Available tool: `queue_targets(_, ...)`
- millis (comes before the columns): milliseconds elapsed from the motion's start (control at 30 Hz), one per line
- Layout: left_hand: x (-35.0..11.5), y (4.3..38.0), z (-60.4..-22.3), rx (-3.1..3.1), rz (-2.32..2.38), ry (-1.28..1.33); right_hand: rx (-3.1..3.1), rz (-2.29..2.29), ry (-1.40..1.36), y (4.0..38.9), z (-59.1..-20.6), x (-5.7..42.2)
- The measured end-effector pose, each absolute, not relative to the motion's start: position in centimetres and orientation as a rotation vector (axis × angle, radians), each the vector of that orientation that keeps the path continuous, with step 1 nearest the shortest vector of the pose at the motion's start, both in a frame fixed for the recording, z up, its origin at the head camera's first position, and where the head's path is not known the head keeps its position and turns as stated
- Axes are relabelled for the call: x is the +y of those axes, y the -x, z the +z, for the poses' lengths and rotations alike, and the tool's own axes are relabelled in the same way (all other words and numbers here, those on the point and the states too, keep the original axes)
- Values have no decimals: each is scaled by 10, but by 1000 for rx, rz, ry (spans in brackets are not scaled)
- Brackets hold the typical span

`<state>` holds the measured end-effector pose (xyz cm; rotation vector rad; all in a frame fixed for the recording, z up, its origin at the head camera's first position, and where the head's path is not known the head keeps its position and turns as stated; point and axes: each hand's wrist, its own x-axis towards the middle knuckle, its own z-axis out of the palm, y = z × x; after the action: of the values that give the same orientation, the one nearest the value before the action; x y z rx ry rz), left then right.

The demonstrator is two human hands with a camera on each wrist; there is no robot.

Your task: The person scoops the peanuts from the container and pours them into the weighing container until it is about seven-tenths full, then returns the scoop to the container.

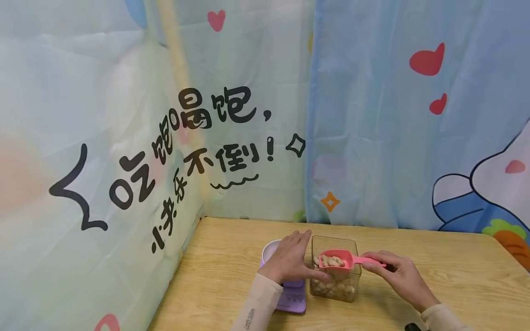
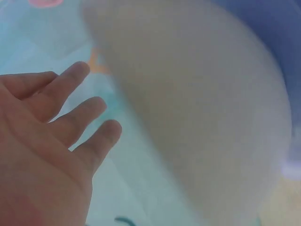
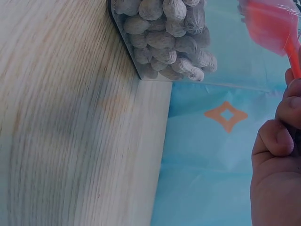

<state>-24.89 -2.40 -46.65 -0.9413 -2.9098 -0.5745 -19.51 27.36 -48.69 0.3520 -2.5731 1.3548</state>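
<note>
My right hand point(image 1: 399, 273) grips the handle of a pink scoop point(image 1: 348, 260). Several unshelled peanuts point(image 1: 332, 261) lie in the scoop, which is at the open top of a clear square container point(image 1: 355, 281). More peanuts point(image 3: 162, 40) fill the lower part of that container. My left hand point(image 1: 287, 259) is at the container's left side, fingers extended and thumb across its near side; whether it touches the wall I cannot tell. In the left wrist view a blurred white bowl point(image 2: 202, 103) is close to the spread fingers.
Left of the container, a purple kitchen scale point(image 1: 293, 301) stands on the wooden table point(image 1: 223, 266), with the white bowl on it, partly behind my left hand. Printed curtains point(image 1: 256, 197) hang along the back and left edges. A small black object point(image 1: 412, 327) is at the bottom edge.
</note>
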Motion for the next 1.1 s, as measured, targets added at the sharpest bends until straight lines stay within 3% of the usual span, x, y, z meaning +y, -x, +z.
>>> queue_targets(267,-60,248,-457,-2908,-573,818,-2561,1376,-304,194,-490,274)
queue_targets(533,-94,252,-474,-2952,-597,724,-2564,1401,-287,194,-491,276)
queue_targets(1100,-102,250,-492,-2942,-705,702,-2490,1461,-301,197,-495,273)
